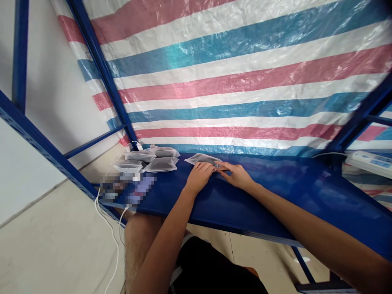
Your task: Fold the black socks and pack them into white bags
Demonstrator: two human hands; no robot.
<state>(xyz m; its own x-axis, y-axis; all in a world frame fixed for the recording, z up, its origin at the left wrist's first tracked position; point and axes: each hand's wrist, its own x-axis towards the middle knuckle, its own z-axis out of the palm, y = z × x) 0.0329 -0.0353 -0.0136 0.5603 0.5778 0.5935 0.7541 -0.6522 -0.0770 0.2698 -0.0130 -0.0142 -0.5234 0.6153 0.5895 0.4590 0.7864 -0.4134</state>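
A frosted translucent plastic bag (202, 158) with something grey inside lies on the blue shelf top (275, 196). Its contents are too indistinct to name. My left hand (199, 176) rests over the near edge of the bag, its fingers curled down on it. From the other side, my right hand (236, 174) pinches the bag's right end between thumb and fingers. The fingertips of both hands nearly meet there. To the left sit several similar filled bags, among them a frosted bag (161, 164) in front and another bag (165, 152) behind it.
A blurred-out flat item (141, 191) lies at the shelf's left front, with white cables (114, 232) hanging beside it. Blue metal posts (105, 77) frame the shelf. Behind it hangs a striped tarp (229, 81). A white power strip (372, 161) is at the right.
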